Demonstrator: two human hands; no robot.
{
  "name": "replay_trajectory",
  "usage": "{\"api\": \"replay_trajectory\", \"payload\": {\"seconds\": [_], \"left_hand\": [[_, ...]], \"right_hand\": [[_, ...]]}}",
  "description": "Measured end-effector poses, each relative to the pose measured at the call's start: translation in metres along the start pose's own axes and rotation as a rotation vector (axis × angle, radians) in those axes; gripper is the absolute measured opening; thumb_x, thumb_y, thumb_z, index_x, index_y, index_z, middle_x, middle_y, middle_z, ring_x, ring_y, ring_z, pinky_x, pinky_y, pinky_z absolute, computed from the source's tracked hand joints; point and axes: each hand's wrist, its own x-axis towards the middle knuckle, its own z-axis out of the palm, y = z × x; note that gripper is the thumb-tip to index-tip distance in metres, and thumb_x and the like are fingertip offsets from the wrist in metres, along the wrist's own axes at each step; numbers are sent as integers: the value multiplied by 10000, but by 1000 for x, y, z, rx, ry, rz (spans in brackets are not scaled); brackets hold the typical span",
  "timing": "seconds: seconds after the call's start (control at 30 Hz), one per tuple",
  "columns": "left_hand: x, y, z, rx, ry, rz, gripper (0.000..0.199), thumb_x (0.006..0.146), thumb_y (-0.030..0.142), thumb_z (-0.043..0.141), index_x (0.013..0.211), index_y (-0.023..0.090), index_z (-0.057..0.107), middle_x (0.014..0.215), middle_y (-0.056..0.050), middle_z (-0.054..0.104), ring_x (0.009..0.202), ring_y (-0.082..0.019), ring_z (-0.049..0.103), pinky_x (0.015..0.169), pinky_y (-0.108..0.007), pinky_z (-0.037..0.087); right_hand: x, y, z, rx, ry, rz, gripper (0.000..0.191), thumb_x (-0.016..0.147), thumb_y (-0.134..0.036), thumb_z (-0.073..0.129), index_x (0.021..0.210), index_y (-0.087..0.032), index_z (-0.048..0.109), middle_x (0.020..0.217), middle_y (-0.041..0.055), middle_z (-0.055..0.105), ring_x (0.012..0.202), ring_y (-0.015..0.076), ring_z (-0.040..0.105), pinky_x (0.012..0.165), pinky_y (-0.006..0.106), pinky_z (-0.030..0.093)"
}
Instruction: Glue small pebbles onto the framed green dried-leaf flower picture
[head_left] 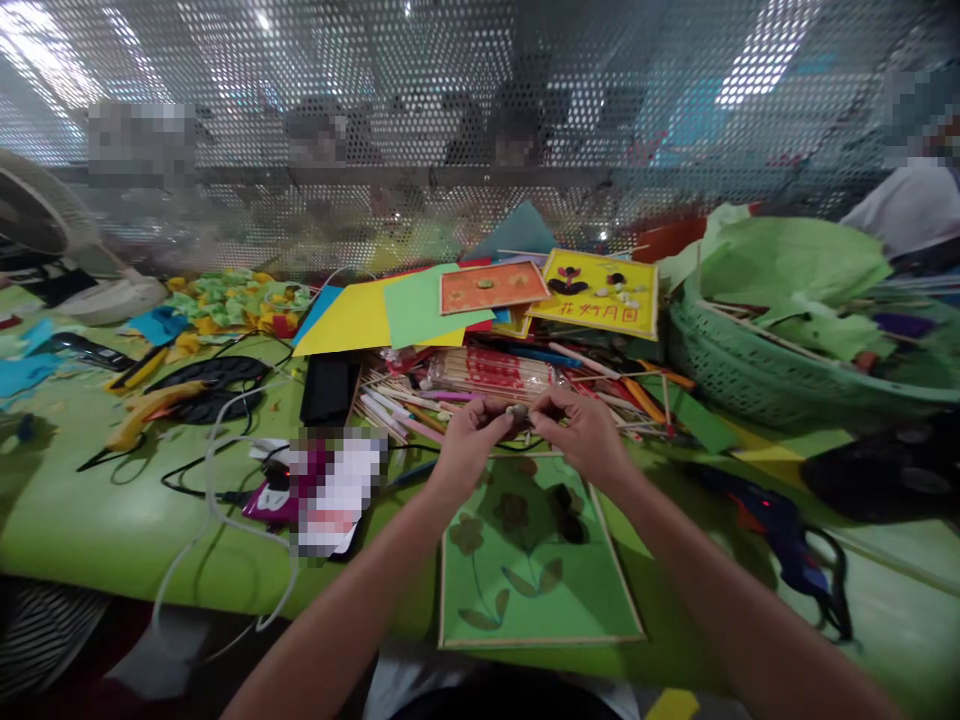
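With the fingers of our left hand (471, 437) and right hand (576, 427), we pinch one small pale piece (515, 411) near one green picture (585, 590); one orange picture (501, 293) lies beyond.

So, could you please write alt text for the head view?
A left hand and right hand hold a small pale object near a framed green flower picture on a cluttered table; sticks, paper and a basket lie beyond.
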Motion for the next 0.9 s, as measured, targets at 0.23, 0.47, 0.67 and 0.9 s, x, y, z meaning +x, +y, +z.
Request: {"api": "replay_trajectory", "payload": {"seconds": [0.23, 0.47, 0.67, 0.9], "left_hand": [[-2, 6, 1, -104, 45, -92, 323, 617, 318, 884, 800, 136, 690, 784, -31, 749, 715, -137, 694, 749, -266, 541], [1, 2, -5, -116, 71, -97, 338, 643, 304, 863, 896, 152, 697, 858, -33, 754, 749, -157, 712, 769, -290, 537], [1, 3, -5, -123, 73, -101, 377, 637, 296, 859, 946, 141, 708, 879, -38, 748, 758, -156, 712, 764, -284, 547], [1, 5, -4, -124, 79, -98, 377, 631, 304, 864, 934, 141, 711, 871, -34, 745, 742, -145, 706, 778, -285, 559]], "right_hand": [[4, -1, -2, 143, -11, 124, 98, 778, -274, 593, 732, -192, 620, 663, -14, 604, 611, 131, 532, 560, 245, 439], [4, 15, -4, 89, 13, 202, 255, 855, -424, 579, 820, -185, 659, 702, 15, 636, 582, 144, 560, 463, 238, 444], [9, 20, -9, 149, 90, 132, 213, 777, -235, 559, 952, -199, 674, 936, 47, 701, 755, 167, 640, 577, 252, 517], [14, 25, -12, 343, 51, 252, 132, 760, -282, 602, 834, -188, 658, 784, 16, 678, 635, 137, 616, 611, 275, 510]]}}
